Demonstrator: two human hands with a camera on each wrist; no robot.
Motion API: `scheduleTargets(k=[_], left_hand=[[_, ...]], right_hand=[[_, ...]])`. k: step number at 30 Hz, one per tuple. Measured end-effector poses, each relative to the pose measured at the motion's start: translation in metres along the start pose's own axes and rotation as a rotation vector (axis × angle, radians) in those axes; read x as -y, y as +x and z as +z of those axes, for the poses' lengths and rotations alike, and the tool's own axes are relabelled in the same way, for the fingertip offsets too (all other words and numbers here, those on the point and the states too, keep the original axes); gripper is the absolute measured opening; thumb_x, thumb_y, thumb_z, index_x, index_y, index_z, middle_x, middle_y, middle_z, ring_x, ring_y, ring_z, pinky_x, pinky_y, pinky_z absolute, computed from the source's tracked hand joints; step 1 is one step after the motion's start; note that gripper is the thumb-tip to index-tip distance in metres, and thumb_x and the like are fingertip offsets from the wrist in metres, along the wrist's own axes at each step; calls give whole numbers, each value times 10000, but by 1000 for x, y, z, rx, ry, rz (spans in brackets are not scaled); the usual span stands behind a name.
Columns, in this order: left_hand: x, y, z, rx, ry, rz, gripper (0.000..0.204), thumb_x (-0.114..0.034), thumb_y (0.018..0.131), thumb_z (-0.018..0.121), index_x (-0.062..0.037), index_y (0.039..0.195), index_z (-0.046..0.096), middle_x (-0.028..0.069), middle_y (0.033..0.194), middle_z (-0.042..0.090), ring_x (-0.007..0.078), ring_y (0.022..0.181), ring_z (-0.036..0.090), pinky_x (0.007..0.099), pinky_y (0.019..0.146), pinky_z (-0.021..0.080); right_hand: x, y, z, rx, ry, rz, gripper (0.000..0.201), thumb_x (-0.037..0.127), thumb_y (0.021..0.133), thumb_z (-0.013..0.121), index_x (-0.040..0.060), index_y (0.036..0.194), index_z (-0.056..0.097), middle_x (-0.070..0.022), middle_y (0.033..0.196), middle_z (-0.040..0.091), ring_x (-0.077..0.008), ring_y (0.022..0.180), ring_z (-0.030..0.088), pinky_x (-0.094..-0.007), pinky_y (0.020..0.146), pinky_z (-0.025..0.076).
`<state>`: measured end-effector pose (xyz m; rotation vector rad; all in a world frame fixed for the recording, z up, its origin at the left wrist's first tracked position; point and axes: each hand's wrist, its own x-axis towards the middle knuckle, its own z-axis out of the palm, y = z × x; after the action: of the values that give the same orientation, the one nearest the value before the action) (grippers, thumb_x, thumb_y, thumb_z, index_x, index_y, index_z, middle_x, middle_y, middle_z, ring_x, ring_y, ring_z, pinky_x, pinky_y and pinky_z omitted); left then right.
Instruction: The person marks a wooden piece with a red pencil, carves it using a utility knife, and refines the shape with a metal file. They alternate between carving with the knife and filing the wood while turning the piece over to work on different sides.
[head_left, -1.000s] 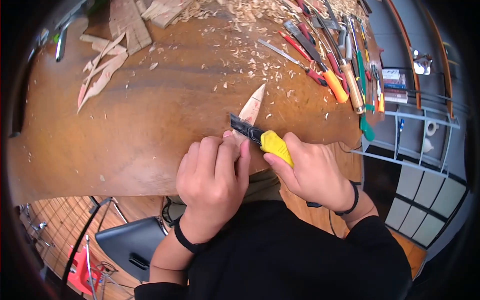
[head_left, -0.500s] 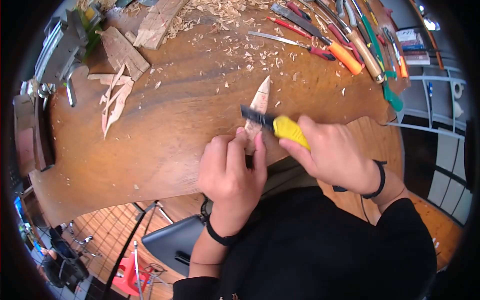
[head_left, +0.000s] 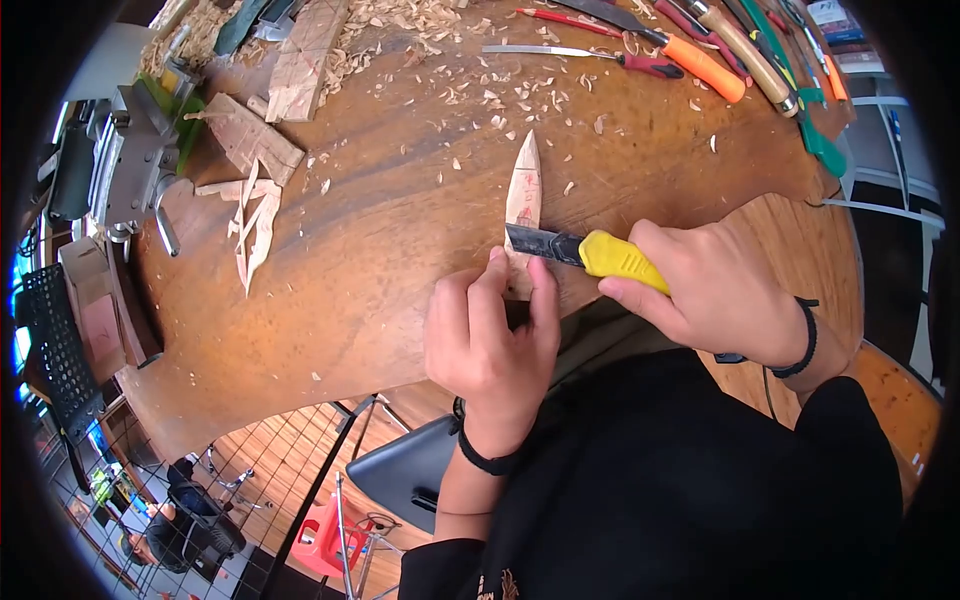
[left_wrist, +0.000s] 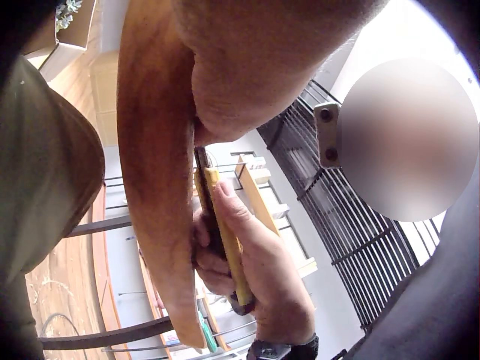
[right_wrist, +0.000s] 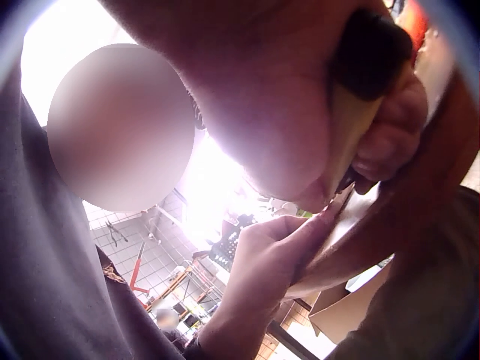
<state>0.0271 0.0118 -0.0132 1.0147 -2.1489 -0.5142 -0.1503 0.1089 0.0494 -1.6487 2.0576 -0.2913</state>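
Observation:
A pointed, pale wooden piece (head_left: 524, 190) with red marks lies near the table's front edge in the head view. The left hand (head_left: 492, 335) pinches its near end between thumb and fingers. Curled round a yellow utility knife (head_left: 622, 261) is the right hand (head_left: 722, 290), and the knife's dark blade crosses the wood just beyond the left fingertips. The left wrist view shows the right hand (left_wrist: 262, 270) gripping the knife (left_wrist: 229, 247). In the right wrist view the left hand (right_wrist: 262, 262) is close to the blade; the far end of the wood is hidden there.
Thin wooden cut-outs (head_left: 262, 225) and boards (head_left: 250, 140) lie at the left of the table (head_left: 340, 330), beside a metal vise (head_left: 130, 170). Shavings (head_left: 400, 35) are scattered at the back. Files and an orange-handled tool (head_left: 705, 68) lie at the back right. A chair (head_left: 405, 470) stands below.
The head view has shifted, so table, hands and wood appear further right. The blade now lies more nearly level across the wood. Both hands keep their holds.

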Motion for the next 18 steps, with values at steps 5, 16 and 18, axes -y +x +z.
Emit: scheduleTargets(k=[5,16,18], left_hand=[[-2,1,-1,21,4,0,218,-81,793,856,-2,905,686,85,792,599,176,587,567,299,520,432],[-3,-1,0,25,-14,-31,217,-68,805,848,15,925,688,86,804,596,165,590,577,288,517,436],[-3,0,-1,22,6,-33,216,-72,807,847,14,926,688,88,803,595,166,591,578,293,518,440]], right_hand=[[-1,0,-1,9,1,2,439,415,966,666,5,843,569,-196,601,620,-403,561,642,-471,511,504],[6,7,0,14,-14,14,440,427,972,653,10,851,583,-193,572,614,-394,544,655,-467,499,518],[5,2,-1,23,-10,23,440,427,973,652,11,850,581,-193,571,614,-396,545,655,-464,500,520]])
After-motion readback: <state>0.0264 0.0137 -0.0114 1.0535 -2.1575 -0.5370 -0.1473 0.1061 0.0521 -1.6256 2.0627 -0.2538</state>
